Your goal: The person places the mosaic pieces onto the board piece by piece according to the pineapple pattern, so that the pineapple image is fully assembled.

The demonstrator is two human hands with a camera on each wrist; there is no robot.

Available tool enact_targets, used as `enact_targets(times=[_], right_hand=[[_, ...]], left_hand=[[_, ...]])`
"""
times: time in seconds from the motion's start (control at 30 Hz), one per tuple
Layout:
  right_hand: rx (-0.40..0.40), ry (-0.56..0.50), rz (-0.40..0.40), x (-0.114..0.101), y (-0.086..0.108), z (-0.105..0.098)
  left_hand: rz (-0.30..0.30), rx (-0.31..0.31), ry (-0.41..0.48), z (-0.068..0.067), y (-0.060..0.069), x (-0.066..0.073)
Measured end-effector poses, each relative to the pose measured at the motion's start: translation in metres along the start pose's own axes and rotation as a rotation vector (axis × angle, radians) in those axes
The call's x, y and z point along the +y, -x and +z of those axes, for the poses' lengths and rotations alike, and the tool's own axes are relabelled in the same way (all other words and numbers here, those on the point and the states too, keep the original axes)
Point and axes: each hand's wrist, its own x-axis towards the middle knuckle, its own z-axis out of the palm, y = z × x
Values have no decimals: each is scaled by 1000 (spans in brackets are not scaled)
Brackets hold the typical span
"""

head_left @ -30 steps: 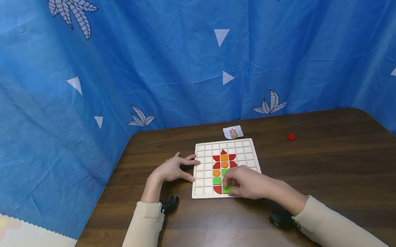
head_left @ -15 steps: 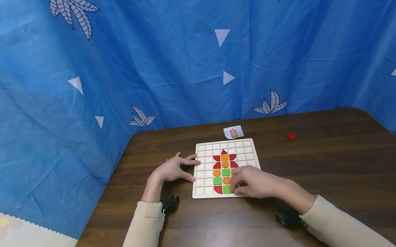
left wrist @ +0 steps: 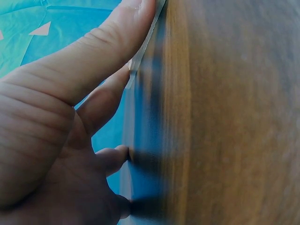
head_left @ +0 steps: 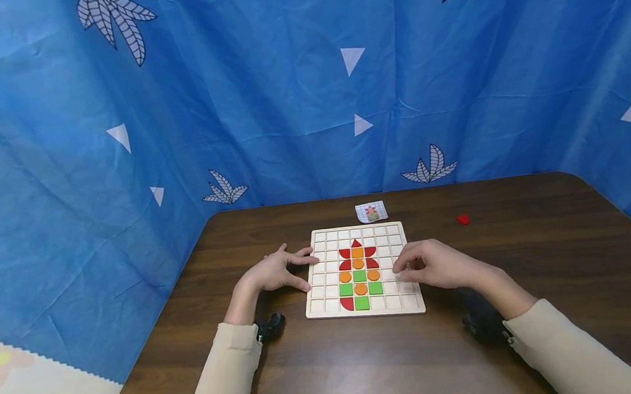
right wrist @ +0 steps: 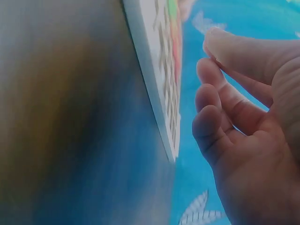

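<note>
A cream gridded board [head_left: 393,301] lies on the table in the head view. Down its middle run red, orange and green pieces, with a red triangle [head_left: 356,243] at the top and a green square [head_left: 361,303] in the bottom row beside a red quarter-round piece [head_left: 347,304]. My left hand [head_left: 274,271] steadies the board's left edge, thumb and fingers spread; the left wrist view shows the thumb [left wrist: 112,47] at that edge. Over the right side of the board hovers my right hand [head_left: 440,264]. Its fingers are loosely bent, and the right wrist view shows nothing between them.
Behind the board lies a small printed pattern card [head_left: 372,212]. One loose red piece [head_left: 463,219] rests on the brown table [head_left: 356,361] to the far right. Blue curtain [head_left: 297,99] hangs along the back and left.
My right hand has lifted off the lower middle of the board and moved right and away from me, uncovering the orange and green pieces. The left hand stays put.
</note>
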Motion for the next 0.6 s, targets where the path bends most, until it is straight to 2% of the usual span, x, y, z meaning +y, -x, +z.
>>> enact_targets(times=[0.23,0.43,0.6], right_hand=[[81,38,96,23,6,-27],[206,119,201,42,14,-50],[278,72,301,61,16,-65]], left_hand=[[35,-2,-2,-2,0,0],[45,-11,4,-1,-1,0],[36,-9,0,-1,-2,-1]])
